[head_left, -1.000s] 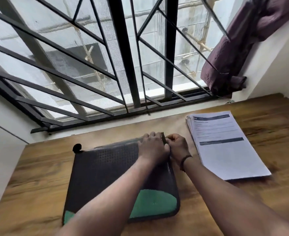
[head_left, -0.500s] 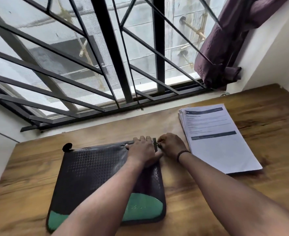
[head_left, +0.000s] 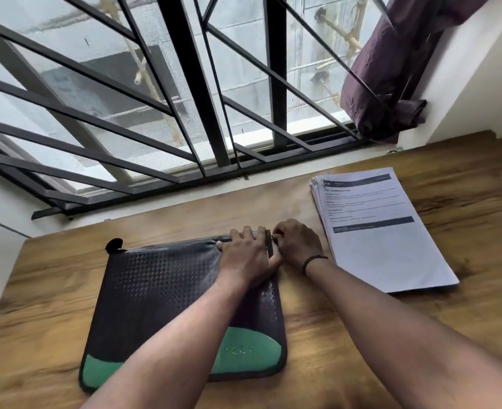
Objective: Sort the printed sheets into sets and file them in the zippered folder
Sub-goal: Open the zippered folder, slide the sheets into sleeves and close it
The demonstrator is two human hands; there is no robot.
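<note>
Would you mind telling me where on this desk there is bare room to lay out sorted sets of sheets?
Bare wood on the desk lies left of the zippered folder, and along the far edge between folder and window grille. The near-right corner below the stack of printed sheets shows wood too. It is crowded where the left hand and right hand meet at the folder's far-right corner.

Daylight only, entering through the barred window [head_left: 184, 93] at the far side; bright and diffuse, glass near blown out. Bars read as dark silhouettes. Wooden table [head_left: 465, 178] evenly lit, soft shadows falling toward the near edge, faint one under the stack of printed sheets [head_left: 385, 240]. Mild sheen along the far edge of the zippered folder [head_left: 167, 290]. Strong wide-angle bowing at left and right borders. Slight motion softness; print on sheets unreadable, forearms at the near edge soft.
</note>
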